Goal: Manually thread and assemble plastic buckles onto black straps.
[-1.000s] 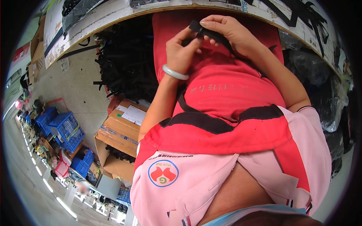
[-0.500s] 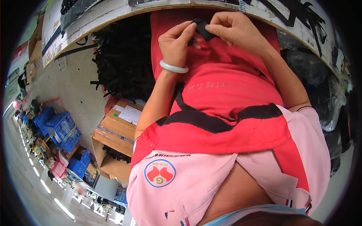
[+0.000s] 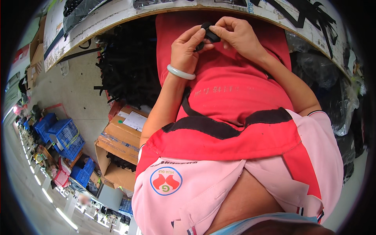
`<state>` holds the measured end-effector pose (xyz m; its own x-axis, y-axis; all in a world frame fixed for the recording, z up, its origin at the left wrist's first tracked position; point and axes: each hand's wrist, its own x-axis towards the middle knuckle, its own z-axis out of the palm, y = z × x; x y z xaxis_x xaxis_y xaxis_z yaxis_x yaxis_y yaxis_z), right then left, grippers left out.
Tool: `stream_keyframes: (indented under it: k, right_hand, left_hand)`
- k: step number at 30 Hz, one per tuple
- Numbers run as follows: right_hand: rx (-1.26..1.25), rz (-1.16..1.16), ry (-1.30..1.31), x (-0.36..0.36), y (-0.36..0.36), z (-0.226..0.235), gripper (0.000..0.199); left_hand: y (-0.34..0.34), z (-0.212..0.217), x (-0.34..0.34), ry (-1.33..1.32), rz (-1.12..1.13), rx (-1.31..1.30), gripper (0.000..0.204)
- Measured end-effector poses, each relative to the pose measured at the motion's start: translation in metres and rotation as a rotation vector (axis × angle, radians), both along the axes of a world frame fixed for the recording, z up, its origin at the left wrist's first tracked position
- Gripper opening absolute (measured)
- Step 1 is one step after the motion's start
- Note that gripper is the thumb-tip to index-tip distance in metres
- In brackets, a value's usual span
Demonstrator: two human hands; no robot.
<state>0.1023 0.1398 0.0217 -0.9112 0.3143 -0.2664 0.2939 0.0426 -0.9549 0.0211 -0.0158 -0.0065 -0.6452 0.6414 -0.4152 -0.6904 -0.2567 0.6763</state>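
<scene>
Head view: a black strap (image 3: 212, 36) is pinched between both hands (image 3: 185, 51) (image 3: 242, 38).

The strip (image 3: 212, 36) lies between the left hand (image 3: 187, 49) and right hand (image 3: 239, 37), above the apron (image 3: 223, 88). Just ahead of the grip runs the edge of the table (image 3: 113, 15); on it, straps (image 3: 299, 15) lie ahead-right and a bag (image 3: 76, 15) well ahead-left. Left of the grip, below the edge, is a heap (image 3: 127, 66); behind-left, a box (image 3: 117, 141) with a paper (image 3: 135, 121) on it, then crates (image 3: 66, 136) farther left. Right of the grip, below the edge, are sacks (image 3: 317, 72).
</scene>
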Motion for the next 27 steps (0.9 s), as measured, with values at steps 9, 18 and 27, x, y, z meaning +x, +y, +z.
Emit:
stream_keyframes:
  k: [9,18,27]
  right_hand:
    - [-0.603,0.218,-0.271,-0.006,0.027,-0.006,0.021]
    - [0.694,-0.074,0.284,-0.017,0.073,0.024,0.017]
    - [1.01,-0.09,0.103,-0.028,0.158,0.002,0.022]
  left_hand:
    - [-0.009,0.024,-0.002,0.242,-0.176,-0.125,0.019]
    - [-0.164,0.08,-0.046,0.42,-0.051,-0.305,0.022]
    - [-0.187,-0.018,-0.059,-0.025,0.332,0.012,0.046]
